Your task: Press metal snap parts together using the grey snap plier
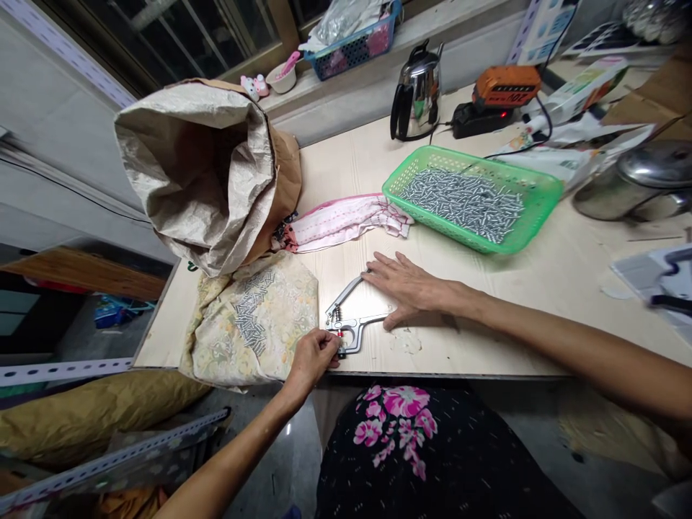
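Note:
A metal hand press tool lies on the table near its front edge. My right hand rests flat on its handles, fingers stretched out. My left hand is pinched at the tool's jaw end, holding a small part I cannot make out. Left of the tool, a floral cloth carries a pile of small silver metal pieces. A green plastic basket farther back holds many more of the same silver pieces.
A big crumpled brown paper sack stands open at the table's left. A pink cloth lies beside it. At the back are a steel kettle, an orange charger and a steel pot.

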{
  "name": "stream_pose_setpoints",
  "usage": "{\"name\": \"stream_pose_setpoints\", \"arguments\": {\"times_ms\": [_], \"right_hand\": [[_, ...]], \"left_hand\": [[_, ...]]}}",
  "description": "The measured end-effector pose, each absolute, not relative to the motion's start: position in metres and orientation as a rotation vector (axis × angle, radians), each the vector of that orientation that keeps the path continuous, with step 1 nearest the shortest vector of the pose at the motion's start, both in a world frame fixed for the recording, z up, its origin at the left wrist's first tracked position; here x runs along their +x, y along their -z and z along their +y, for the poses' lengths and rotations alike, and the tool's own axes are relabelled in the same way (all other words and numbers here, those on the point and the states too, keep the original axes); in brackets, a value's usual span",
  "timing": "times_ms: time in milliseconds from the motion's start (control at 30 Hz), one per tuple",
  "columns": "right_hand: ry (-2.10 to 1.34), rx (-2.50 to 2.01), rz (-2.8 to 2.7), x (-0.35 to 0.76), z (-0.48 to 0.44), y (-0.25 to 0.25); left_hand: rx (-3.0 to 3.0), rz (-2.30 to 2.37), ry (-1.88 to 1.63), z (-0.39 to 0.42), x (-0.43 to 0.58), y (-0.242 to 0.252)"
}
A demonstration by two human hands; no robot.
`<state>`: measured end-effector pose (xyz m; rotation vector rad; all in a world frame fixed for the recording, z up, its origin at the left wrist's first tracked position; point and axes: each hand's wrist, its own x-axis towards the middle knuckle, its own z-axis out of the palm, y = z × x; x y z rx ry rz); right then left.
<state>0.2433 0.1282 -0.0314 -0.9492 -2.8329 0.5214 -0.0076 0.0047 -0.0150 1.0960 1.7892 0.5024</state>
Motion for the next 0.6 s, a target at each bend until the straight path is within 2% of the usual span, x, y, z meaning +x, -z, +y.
{"name": "stream_pose_setpoints", "arguments": {"times_ms": [367,500,600], "right_hand": [[-0.445,-0.851,-2.909,0.234,0.14,0.021],[-0.434,-0.905,-2.898,0.235,0.127,0.009],[-0.481,-0.92,-2.885,0.237,0.119,0.004]], "left_hand": [[1.135,1.828,-0.428,0.004,-0.007,0.014],[1.681,1.938,-0.273,-0.001,-0.002,-0.002],[2.174,1.888,-0.295,0.008,0.015,-0.012]]}}
